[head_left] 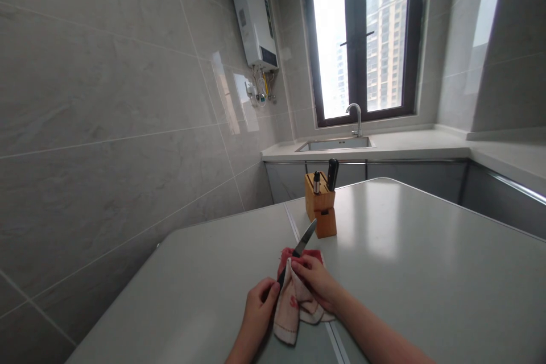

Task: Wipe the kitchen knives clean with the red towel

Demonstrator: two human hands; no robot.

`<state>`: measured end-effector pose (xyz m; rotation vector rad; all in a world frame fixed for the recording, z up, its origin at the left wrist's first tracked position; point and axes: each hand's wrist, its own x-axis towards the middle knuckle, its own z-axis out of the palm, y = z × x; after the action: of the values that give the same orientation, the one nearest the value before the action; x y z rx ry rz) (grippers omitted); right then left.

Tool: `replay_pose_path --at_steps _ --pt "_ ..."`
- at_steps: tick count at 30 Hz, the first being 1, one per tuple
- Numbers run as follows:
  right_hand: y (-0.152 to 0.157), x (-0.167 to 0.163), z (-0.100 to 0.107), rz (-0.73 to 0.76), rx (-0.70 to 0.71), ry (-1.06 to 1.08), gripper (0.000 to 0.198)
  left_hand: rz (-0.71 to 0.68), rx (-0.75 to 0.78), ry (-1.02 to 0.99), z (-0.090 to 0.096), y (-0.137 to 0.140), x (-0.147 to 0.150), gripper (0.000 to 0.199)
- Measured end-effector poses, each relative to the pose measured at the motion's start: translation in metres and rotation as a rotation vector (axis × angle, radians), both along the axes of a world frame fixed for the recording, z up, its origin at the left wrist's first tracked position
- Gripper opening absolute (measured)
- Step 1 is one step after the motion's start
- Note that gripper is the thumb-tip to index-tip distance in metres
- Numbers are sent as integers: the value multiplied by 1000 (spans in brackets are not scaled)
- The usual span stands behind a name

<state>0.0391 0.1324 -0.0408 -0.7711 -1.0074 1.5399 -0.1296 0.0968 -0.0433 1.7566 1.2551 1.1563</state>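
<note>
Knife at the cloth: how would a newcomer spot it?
On the pale table, nearer the camera than the wooden block, find the red-and-cream cloth. The knife is at that cloth, its rear end in the person's left grip, blade angled toward the block. Its exposed blade sets it apart from the black handle sticking out of the block, which shows no blade.

A black-handled knife [306, 237] slants above the table [205, 290], its grey blade pointing forward and right, a crumpled red and pale-pink cloth [286, 315] bunched about its handle.
</note>
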Motion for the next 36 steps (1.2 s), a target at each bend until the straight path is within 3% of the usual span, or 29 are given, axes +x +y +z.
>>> replay_pose_path --at_steps 20,25,30,33,36 --pt "-3 -1 2 32 -26 150 23 21 26 38 7 -6 2 32" --pt "-4 -1 3 23 -28 69 28 131 68 -71 10 -10 2 34" --pt "-5 1 6 33 76 -101 30 323 98 -213 9 -11 -7 29" --pt "-5 0 5 25 75 -114 30 472 153 -364 22 -5 -24 31" --pt "-6 -2 5 -5 66 -102 30 588 288 -414 62 3 -39 32"
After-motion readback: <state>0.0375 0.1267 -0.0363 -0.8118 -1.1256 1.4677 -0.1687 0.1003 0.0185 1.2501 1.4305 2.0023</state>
